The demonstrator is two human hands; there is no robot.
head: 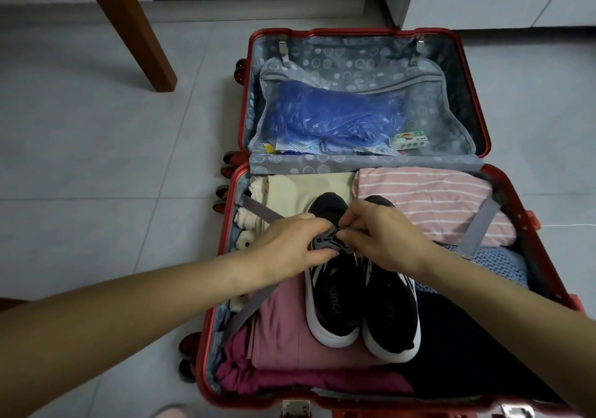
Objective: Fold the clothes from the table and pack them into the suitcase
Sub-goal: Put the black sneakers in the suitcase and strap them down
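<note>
Both the left grip (290, 244) and the right grip (383, 237) are clamped on the grey buckle (325, 240) at the middle of the near half of the suitcase (210, 308), above black shoes (332, 308) lying on the folded clothes (283, 330).

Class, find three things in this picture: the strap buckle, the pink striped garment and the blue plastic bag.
strap buckle (325, 240), head view, on its grey centre.
pink striped garment (429, 201), head view, on its folded top face.
blue plastic bag (332, 114), head view, on its crumpled middle.
</note>
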